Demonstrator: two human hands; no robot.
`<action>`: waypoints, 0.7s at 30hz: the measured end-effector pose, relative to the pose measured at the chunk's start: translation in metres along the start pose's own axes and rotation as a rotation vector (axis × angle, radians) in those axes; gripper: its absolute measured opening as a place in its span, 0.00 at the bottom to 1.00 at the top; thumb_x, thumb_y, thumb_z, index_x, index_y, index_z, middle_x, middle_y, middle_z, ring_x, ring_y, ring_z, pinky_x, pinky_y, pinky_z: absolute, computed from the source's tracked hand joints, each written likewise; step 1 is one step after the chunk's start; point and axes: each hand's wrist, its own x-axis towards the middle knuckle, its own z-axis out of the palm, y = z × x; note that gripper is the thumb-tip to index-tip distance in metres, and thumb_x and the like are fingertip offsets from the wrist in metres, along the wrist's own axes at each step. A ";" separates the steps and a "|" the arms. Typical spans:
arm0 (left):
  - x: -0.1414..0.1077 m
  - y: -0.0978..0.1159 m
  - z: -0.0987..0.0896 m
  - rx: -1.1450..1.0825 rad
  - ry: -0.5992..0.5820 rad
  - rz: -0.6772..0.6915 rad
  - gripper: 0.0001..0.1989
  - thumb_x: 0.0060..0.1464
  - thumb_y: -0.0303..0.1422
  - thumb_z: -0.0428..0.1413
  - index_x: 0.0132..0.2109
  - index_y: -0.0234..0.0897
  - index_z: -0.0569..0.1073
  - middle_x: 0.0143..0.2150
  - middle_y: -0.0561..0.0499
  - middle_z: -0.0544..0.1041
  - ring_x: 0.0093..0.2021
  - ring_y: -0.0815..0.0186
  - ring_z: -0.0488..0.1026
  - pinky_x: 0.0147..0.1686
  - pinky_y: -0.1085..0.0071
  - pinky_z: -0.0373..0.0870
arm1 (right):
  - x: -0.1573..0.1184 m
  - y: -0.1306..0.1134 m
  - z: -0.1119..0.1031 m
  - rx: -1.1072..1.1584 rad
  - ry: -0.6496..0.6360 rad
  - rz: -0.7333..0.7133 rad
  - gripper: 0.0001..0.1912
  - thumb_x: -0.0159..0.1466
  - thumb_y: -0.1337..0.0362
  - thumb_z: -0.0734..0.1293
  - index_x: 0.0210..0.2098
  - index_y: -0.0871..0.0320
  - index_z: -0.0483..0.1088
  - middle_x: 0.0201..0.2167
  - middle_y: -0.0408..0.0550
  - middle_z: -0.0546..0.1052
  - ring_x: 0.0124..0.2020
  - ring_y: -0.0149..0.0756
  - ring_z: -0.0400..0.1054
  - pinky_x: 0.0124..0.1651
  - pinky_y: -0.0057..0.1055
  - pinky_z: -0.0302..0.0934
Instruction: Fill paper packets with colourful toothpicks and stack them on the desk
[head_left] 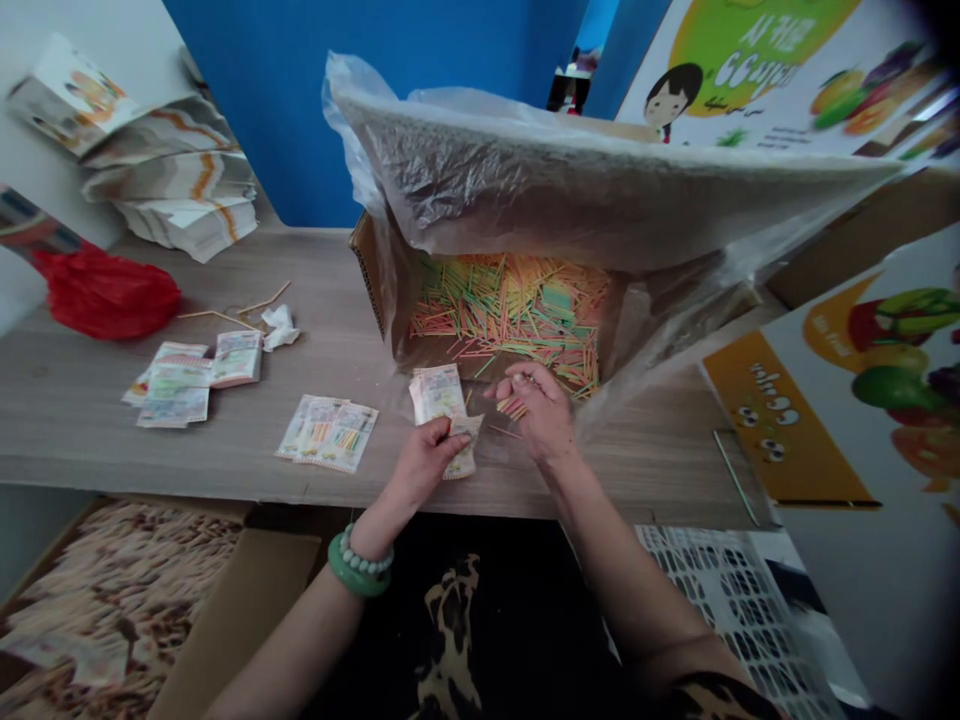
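Note:
Pinched in my left hand (429, 455) is a small printed packet (464, 448), held over the table's front part. My right hand (544, 415) has its fingers closed around a few thin coloured sticks (511, 407), just right of the packet. Behind the packet lies a stack of flat packets (437, 391). Past my hands stands a cardboard box lined with clear plastic, holding a heap of pink, green and yellow sticks (510, 300). Two or so filled packets (328, 432) lie overlapping to the left of my left hand.
More packets (176, 385) lie further left, near crumpled tissue (280, 327) and a red plastic bag (112, 292). Stacked packaging (187, 180) stands at the back left. Printed cartons (847, 380) are on the right. Below the table are an open box (112, 590) and a white basket (720, 580).

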 end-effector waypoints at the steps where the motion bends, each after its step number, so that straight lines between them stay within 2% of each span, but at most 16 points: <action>1: -0.001 0.001 -0.001 -0.012 0.012 -0.011 0.20 0.45 0.47 0.63 0.27 0.37 0.65 0.25 0.54 0.63 0.27 0.69 0.60 0.27 0.72 0.59 | -0.001 -0.005 0.006 0.027 -0.010 0.009 0.09 0.63 0.56 0.67 0.38 0.53 0.68 0.25 0.37 0.73 0.33 0.34 0.75 0.41 0.35 0.65; 6: -0.005 0.010 -0.005 0.032 0.061 0.039 0.22 0.44 0.43 0.64 0.23 0.37 0.60 0.22 0.57 0.58 0.25 0.72 0.55 0.25 0.73 0.54 | -0.007 -0.028 0.040 0.150 -0.058 -0.007 0.10 0.63 0.55 0.66 0.38 0.54 0.66 0.23 0.37 0.72 0.32 0.36 0.75 0.39 0.35 0.66; 10: -0.007 0.017 -0.001 0.062 0.075 0.094 0.22 0.43 0.42 0.63 0.22 0.37 0.59 0.21 0.57 0.56 0.25 0.72 0.52 0.25 0.73 0.50 | -0.010 -0.030 0.059 0.095 -0.039 -0.019 0.10 0.64 0.53 0.64 0.38 0.52 0.64 0.23 0.37 0.72 0.33 0.35 0.75 0.43 0.37 0.67; 16: -0.012 0.023 0.002 -0.041 0.064 0.107 0.21 0.44 0.42 0.63 0.22 0.37 0.60 0.22 0.57 0.58 0.25 0.72 0.52 0.26 0.73 0.51 | -0.015 -0.014 0.059 -0.020 -0.043 0.050 0.10 0.64 0.53 0.61 0.38 0.52 0.63 0.25 0.41 0.73 0.37 0.37 0.75 0.44 0.37 0.68; 21: -0.010 0.016 0.001 -0.090 0.068 0.068 0.21 0.44 0.44 0.64 0.24 0.37 0.62 0.23 0.56 0.60 0.26 0.71 0.55 0.27 0.72 0.53 | -0.018 -0.013 0.055 0.032 -0.014 0.047 0.08 0.64 0.55 0.63 0.36 0.53 0.64 0.24 0.40 0.74 0.35 0.38 0.76 0.45 0.39 0.69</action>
